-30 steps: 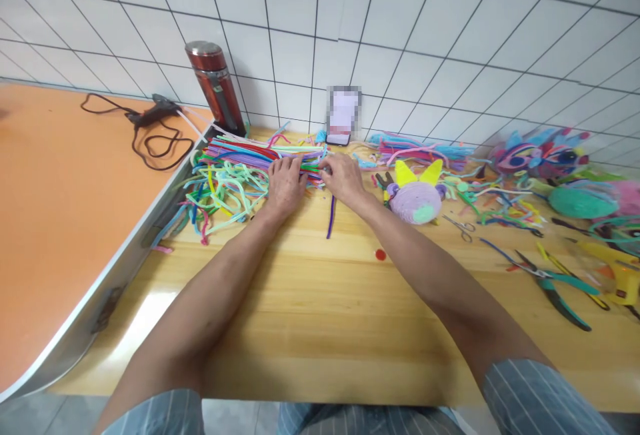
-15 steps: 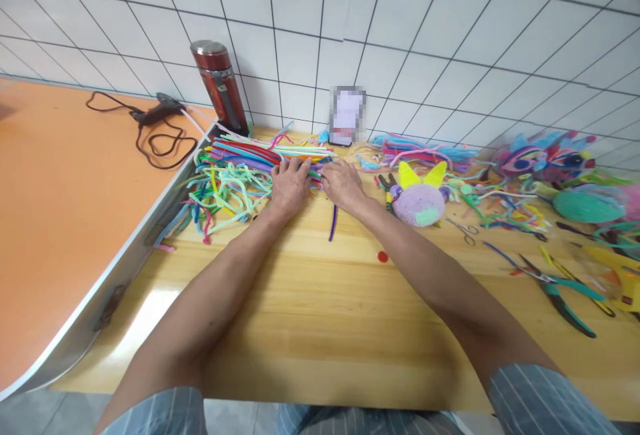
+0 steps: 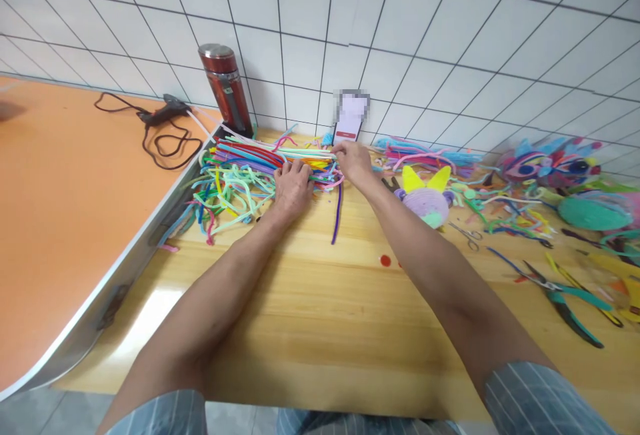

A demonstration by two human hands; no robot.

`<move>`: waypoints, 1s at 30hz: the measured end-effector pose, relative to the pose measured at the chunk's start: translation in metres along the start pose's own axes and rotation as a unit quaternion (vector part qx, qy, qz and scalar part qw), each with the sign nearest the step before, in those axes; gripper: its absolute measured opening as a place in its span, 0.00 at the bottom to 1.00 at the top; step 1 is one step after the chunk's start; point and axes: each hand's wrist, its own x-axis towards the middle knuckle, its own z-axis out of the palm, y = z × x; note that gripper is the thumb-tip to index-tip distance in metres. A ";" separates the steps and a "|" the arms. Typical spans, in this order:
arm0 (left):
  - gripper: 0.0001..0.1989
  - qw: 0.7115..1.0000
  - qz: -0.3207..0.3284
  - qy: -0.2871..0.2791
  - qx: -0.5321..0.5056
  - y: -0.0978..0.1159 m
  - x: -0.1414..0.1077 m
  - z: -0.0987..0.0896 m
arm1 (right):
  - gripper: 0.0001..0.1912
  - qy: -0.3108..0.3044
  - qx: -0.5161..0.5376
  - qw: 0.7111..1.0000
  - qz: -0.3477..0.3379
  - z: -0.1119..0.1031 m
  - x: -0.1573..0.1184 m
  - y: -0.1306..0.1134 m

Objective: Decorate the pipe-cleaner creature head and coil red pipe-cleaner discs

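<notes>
From the head view, both hands work at a heap of coloured pipe cleaners (image 3: 250, 162) lying at the far left of the wooden counter (image 3: 320, 302), just in front of the tiled wall and beside a red flask (image 3: 226, 88). The left hand (image 3: 293, 185) lies palm down on the near side of the straight bundle, fingers (image 3: 290, 170) spread and flat, pressing the stems rather than closing on any. The right hand (image 3: 354, 158) sits at the bundle's right end, its fingertips drawn together as if pinching the ends of a few stems; whether one is truly clamped I cannot tell, as the hand's back hides the tips. A single purple stem (image 3: 338, 215) lies apart on the counter just below the right hand. A lilac plush ball with yellow ears (image 3: 425, 198), scissors (image 3: 467, 235) and teal pliers (image 3: 565, 298) lie further right. This looks like the sorting-and-picking step: one hand steadies the heap while the other singles out a stem. Drawing it free would call for a firm pinch and a pull along its length, with the left hand holding the rest down.
</notes>
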 end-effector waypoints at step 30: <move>0.15 0.999 0.023 0.029 0.011 -0.003 -0.001 0.009 | 0.16 -0.171 -0.166 0.965 -0.105 -0.006 -0.013 -0.031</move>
